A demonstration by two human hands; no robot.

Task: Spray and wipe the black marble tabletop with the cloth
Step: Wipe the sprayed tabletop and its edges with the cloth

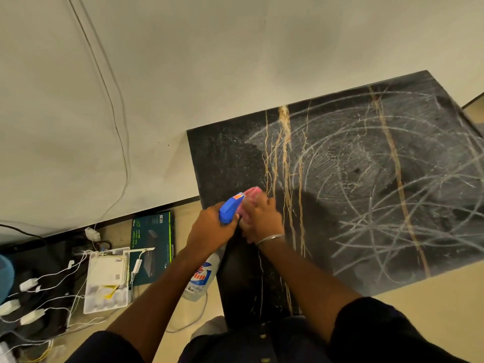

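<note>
The black marble tabletop (353, 163) fills the right half of the view, with gold veins and pale circular wipe streaks over it. My left hand (209, 231) grips the spray bottle (200, 276) by its neck; the blue trigger head (231, 208) sits above my fingers and the clear labelled body hangs below, off the table's near left edge. My right hand (262, 218) holds a pink cloth (251, 196) right beside the blue nozzle, over the table's left part. Most of the cloth is hidden by my fingers.
A white wall (157, 74) with thin cables stands behind the table. On the floor to the left lie a dark green box (153, 244), a white router on a tray (107, 279), and several white plugs and cords (31, 297).
</note>
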